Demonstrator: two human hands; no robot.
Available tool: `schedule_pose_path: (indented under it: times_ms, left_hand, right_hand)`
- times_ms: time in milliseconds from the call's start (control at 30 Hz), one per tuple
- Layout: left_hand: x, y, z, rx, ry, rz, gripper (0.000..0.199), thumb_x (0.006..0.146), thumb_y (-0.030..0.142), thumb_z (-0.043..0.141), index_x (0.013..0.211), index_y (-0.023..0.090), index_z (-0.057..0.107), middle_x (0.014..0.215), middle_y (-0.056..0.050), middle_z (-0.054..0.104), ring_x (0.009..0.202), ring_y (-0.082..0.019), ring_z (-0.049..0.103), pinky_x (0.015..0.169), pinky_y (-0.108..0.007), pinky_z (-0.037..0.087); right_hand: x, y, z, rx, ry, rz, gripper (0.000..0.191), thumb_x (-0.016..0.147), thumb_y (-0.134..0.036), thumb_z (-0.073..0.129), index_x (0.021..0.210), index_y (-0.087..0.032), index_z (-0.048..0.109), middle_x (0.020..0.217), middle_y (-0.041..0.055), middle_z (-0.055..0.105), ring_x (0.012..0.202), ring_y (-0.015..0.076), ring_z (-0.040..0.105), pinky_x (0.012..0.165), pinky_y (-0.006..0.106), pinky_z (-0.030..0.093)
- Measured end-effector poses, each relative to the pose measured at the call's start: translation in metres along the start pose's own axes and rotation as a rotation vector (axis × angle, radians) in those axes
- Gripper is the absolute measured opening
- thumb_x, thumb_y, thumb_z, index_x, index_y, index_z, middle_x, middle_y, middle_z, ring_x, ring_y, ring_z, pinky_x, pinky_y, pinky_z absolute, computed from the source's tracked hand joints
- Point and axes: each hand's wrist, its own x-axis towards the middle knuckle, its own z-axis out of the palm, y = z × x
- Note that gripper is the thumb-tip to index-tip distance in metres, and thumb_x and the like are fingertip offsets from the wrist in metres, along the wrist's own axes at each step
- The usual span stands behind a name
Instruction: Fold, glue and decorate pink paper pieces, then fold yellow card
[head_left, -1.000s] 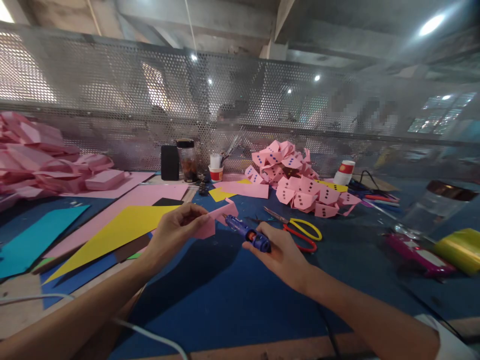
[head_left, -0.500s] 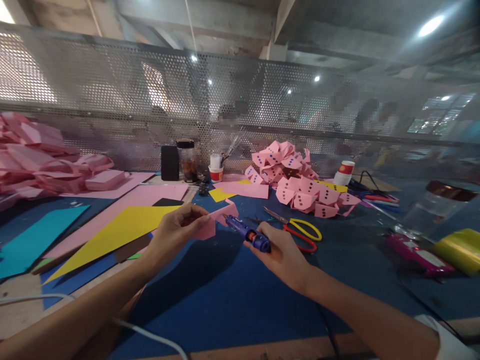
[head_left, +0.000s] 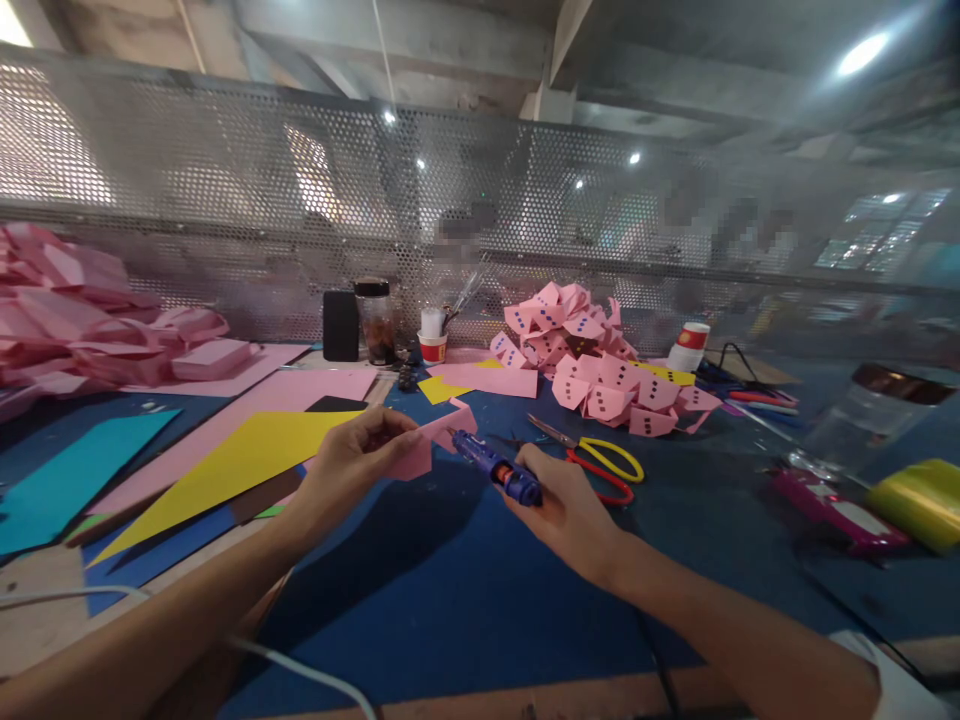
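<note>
Between the thumb and fingers of my left hand [head_left: 367,450] is a folded piece of pink paper [head_left: 415,458], held above the blue table surface [head_left: 405,600]. My right hand [head_left: 566,505] is wrapped round a blue glue gun [head_left: 496,468]. The gun points left, and its nozzle is at the pink paper's fold; whether the tip touches it I cannot tell. Just beyond my right hand lie scissors [head_left: 611,452] with one red and one yellow handle. Under my left forearm is a yellow sheet [head_left: 232,460] on other coloured sheets.
Dotted pink paper pieces [head_left: 600,370] are piled at the back right. A heap of pink paper shapes [head_left: 97,310] fills the far left. Jars, paper cups [head_left: 433,346] and a perforated metal screen [head_left: 480,200] stand behind. A magenta tool [head_left: 840,510] lies at right; a white cable [head_left: 300,670] crosses the front left.
</note>
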Motion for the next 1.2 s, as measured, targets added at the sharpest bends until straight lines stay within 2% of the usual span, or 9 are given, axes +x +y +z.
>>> schedule_pose_path:
  times_ms: [233, 367, 533, 700, 767, 867, 1000, 1100, 1200]
  left_hand:
    - [0.001, 0.001, 0.001, -0.004, -0.004, 0.004, 0.026, 0.082, 0.044, 0.069, 0.088, 0.019, 0.067, 0.082, -0.002, 0.065, 0.075, -0.016, 0.059, 0.064, -0.024, 0.044]
    - [0.001, 0.003, 0.001, -0.021, 0.005, -0.007, 0.028, 0.081, 0.046, 0.07, 0.087, 0.019, 0.067, 0.081, -0.002, 0.066, 0.072, -0.016, 0.061, 0.063, -0.025, 0.047]
    - [0.001, 0.002, 0.0, -0.069, 0.007, -0.002, 0.026, 0.079, 0.043, 0.072, 0.085, 0.018, 0.068, 0.079, -0.003, 0.068, 0.073, -0.017, 0.062, 0.064, -0.025, 0.049]
    - [0.002, 0.002, -0.001, -0.138, -0.027, -0.067, 0.025, 0.08, 0.043, 0.072, 0.085, 0.018, 0.067, 0.076, -0.002, 0.07, 0.067, -0.016, 0.064, 0.062, -0.025, 0.05]
    - [0.004, 0.003, -0.004, -0.156, -0.008, -0.082, 0.025, 0.081, 0.041, 0.072, 0.085, 0.017, 0.067, 0.074, -0.002, 0.07, 0.064, -0.014, 0.062, 0.06, -0.024, 0.048]
    - [0.01, 0.003, -0.015, -0.208, 0.089, -0.079, 0.023, 0.081, 0.038, 0.073, 0.087, 0.017, 0.067, 0.076, -0.001, 0.07, 0.065, -0.012, 0.061, 0.06, -0.022, 0.045]
    - [0.018, -0.001, -0.035, -0.223, 0.19, -0.084, 0.026, 0.08, 0.037, 0.073, 0.092, 0.015, 0.066, 0.078, 0.0, 0.07, 0.069, -0.014, 0.062, 0.064, -0.023, 0.047]
    - [0.022, -0.005, -0.049, -0.122, 0.267, -0.091, 0.027, 0.081, 0.038, 0.071, 0.093, 0.015, 0.065, 0.081, 0.001, 0.071, 0.071, -0.013, 0.061, 0.068, -0.023, 0.047]
    - [0.025, -0.012, -0.061, 0.014, 0.342, -0.093, 0.031, 0.084, 0.044, 0.066, 0.094, 0.014, 0.065, 0.087, -0.001, 0.072, 0.072, -0.013, 0.06, 0.065, -0.022, 0.047]
  right_hand:
    - [0.0, 0.0, -0.001, -0.02, -0.004, -0.005, 0.022, 0.085, -0.022, 0.057, 0.074, -0.023, 0.037, 0.066, -0.0048, 0.047, 0.058, 0.0127, 0.043, 0.056, 0.024, 0.029]
    - [0.0, -0.001, -0.001, 0.052, 0.008, 0.004, 0.022, 0.087, -0.025, 0.058, 0.076, -0.023, 0.039, 0.066, -0.0047, 0.047, 0.06, 0.0128, 0.045, 0.057, 0.024, 0.031]
    - [0.002, -0.006, 0.001, 0.288, 0.034, 0.138, 0.027, 0.09, -0.043, 0.06, 0.077, -0.022, 0.049, 0.066, -0.0032, 0.051, 0.058, 0.0123, 0.048, 0.054, 0.024, 0.037]
    - [0.008, -0.006, 0.0, 0.518, -0.046, 0.314, 0.036, 0.086, -0.054, 0.065, 0.08, -0.02, 0.056, 0.048, -0.0082, 0.044, 0.041, 0.0088, 0.041, 0.045, 0.023, 0.034]
    - [0.011, -0.006, -0.002, 0.616, -0.07, 0.319, 0.035, 0.086, -0.054, 0.065, 0.086, -0.02, 0.058, 0.045, -0.0094, 0.044, 0.038, 0.008, 0.038, 0.045, 0.023, 0.034]
    - [0.015, -0.005, -0.007, 0.712, -0.095, 0.295, 0.034, 0.086, -0.052, 0.065, 0.088, -0.019, 0.058, 0.046, -0.0095, 0.044, 0.039, 0.007, 0.036, 0.046, 0.022, 0.033]
    - [0.03, -0.001, -0.018, 0.635, -0.05, 0.337, 0.032, 0.084, -0.049, 0.067, 0.087, -0.018, 0.059, 0.048, -0.0089, 0.045, 0.039, 0.0069, 0.037, 0.044, 0.022, 0.032]
    - [0.05, 0.003, -0.03, 0.479, -0.001, 0.343, 0.026, 0.084, -0.044, 0.068, 0.088, -0.018, 0.062, 0.046, -0.0083, 0.046, 0.038, 0.0075, 0.038, 0.044, 0.023, 0.033]
    - [0.073, 0.011, -0.037, 0.363, -0.005, 0.315, 0.021, 0.086, -0.039, 0.066, 0.086, -0.018, 0.064, 0.045, -0.0078, 0.046, 0.04, 0.0075, 0.041, 0.046, 0.023, 0.035]
